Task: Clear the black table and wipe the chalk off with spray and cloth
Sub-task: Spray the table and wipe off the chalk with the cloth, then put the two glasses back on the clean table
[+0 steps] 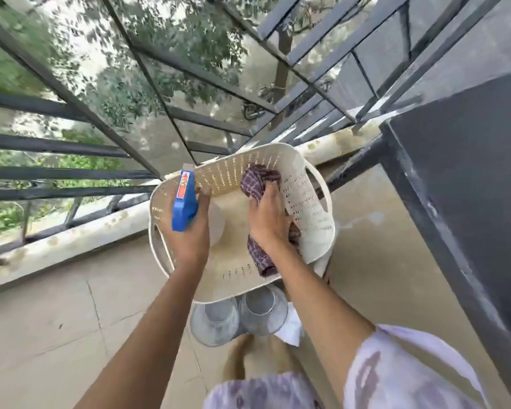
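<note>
My left hand [189, 231] grips a spray bottle with a blue trigger head [184, 202] and a pale body, over the left side of a cream perforated basket [310, 202]. My right hand [267, 216] holds a purple checked cloth [255, 178] inside the basket; one end sticks up past my fingers, the other hangs below my wrist. The black table [466, 184] stands to the right, with white chalk smears along its edge and frame.
Two clear glass vessels [236, 314] and a white sheet [292, 326] sit on the floor just below the basket. A dark metal railing [71, 140] and a low concrete kerb [71, 240] run along the left. Beige floor tiles lie at lower left.
</note>
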The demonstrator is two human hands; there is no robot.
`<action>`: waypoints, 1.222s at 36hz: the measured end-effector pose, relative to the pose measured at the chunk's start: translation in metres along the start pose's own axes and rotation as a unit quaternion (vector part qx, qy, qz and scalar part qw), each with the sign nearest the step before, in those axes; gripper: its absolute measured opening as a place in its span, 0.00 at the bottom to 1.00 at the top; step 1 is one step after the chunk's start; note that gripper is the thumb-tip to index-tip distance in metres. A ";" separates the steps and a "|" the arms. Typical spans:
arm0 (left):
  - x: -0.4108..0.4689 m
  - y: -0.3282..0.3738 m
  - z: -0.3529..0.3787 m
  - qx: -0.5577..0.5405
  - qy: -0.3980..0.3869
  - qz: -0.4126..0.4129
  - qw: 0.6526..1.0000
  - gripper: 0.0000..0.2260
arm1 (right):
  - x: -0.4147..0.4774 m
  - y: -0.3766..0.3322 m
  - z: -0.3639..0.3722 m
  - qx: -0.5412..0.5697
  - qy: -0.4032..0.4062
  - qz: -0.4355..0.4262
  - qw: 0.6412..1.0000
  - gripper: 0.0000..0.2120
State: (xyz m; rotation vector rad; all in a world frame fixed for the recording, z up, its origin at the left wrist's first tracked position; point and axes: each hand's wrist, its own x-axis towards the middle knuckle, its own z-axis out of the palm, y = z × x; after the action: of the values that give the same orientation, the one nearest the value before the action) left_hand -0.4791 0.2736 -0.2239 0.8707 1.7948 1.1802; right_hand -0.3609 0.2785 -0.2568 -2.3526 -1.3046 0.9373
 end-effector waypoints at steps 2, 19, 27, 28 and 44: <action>0.001 -0.009 0.001 -0.015 -0.002 -0.004 1.000 0.18 | 0.009 0.011 0.024 -0.028 -0.081 0.024 0.996 0.30; -0.017 -0.037 -0.002 0.019 -0.051 -0.005 0.998 0.21 | 0.019 0.020 0.038 -0.062 -0.224 0.017 0.972 0.44; -0.065 -0.031 -0.027 -0.047 0.012 -0.018 0.999 0.35 | -0.071 0.017 -0.026 0.071 0.052 -0.240 0.967 0.23; -0.077 -0.029 -0.032 -0.033 0.023 0.016 0.999 0.32 | -0.085 0.023 -0.029 0.082 0.102 -0.270 0.954 0.20; -0.115 -0.127 -0.116 0.179 -0.273 0.046 0.944 0.52 | -0.164 0.109 0.025 -0.254 0.050 -0.171 0.951 0.55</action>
State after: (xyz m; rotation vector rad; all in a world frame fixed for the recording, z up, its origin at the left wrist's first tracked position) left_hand -0.5462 0.0874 -0.2864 1.3536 1.5269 0.5779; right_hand -0.3693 0.0810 -0.2683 -2.3515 -2.0161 0.4005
